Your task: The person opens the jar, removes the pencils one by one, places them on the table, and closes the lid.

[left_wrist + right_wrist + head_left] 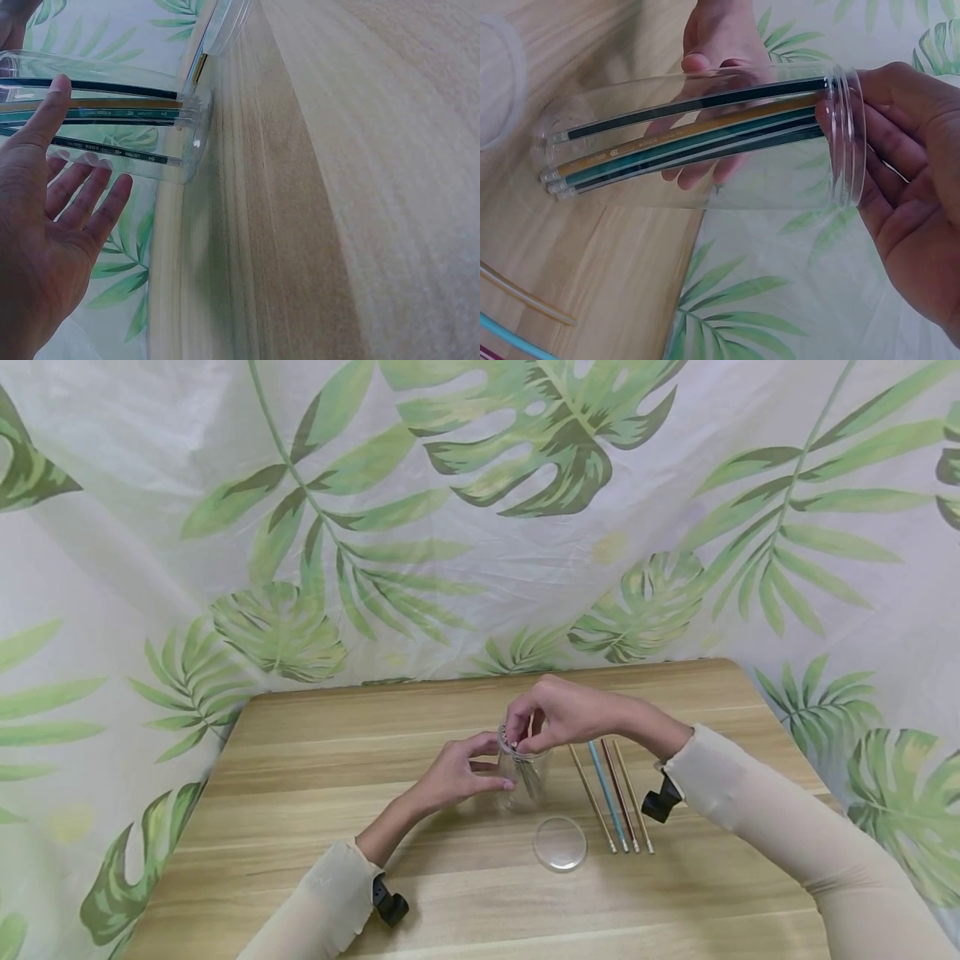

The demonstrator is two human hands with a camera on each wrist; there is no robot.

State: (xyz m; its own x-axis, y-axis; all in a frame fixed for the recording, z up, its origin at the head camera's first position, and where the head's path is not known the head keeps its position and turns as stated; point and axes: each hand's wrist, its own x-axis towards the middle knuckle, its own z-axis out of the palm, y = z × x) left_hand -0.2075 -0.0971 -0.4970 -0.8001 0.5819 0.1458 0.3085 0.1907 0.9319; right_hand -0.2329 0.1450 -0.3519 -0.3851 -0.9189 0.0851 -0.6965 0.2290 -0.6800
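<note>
A person in pale sleeves works with both hands at a clear jar [765,187], which stands near the middle of the head view on a wooden table [450,893]. The left hand [450,777] holds the jar's side, thumb in front and fingers behind. The right hand [566,710] bends over the jar's mouth, its fingertips at the upper ends of several pencils [645,144], dark, green and gold, inside the jar; whether it pinches them cannot be told. Just below the jar in the frame, a round clear lid [560,843] lies flat. Right of center, four more pencils [607,793], two gold, one blue and one dark red, lie side by side, eraser ends toward the bottom. A leaf-patterned cloth [510,593] fills the upper frame.
</note>
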